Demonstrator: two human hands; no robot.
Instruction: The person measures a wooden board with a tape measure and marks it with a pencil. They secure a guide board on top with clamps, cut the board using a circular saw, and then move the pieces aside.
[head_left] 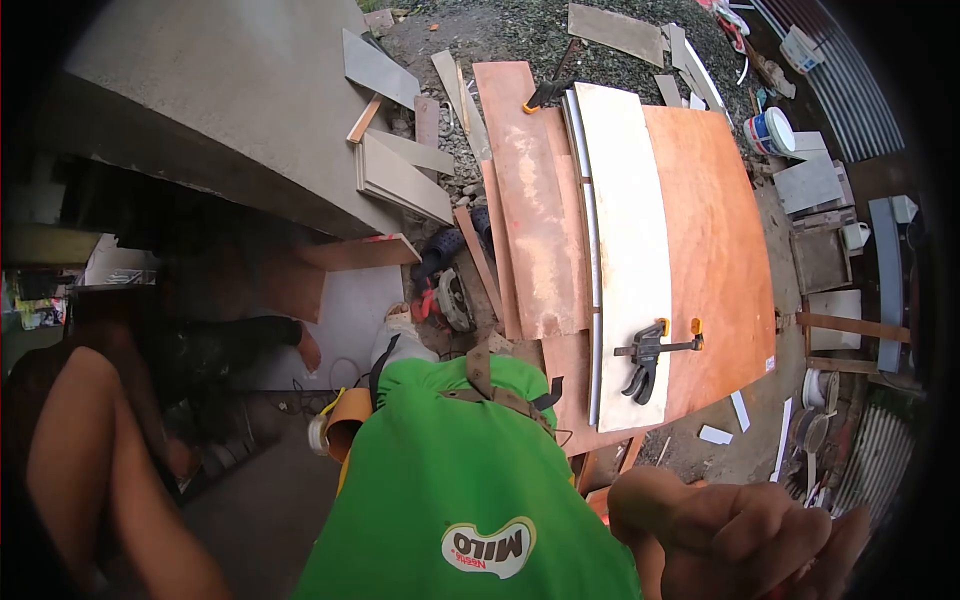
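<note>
right hand (735, 530): fingers curled, close to camera; whether gripping anything cannot be told. left hand: out of view, state cannot be told. large reddish-brown plywood sheet (718, 230): beyond right hand, bearing long white panel (625, 220). black bar clamp with orange pads (645, 362): lying across panel's right edge.

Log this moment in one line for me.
Right hand: fingers curled, contents unclear | Left hand: not in view | Clamp: over white panel and plywood sheet
</note>
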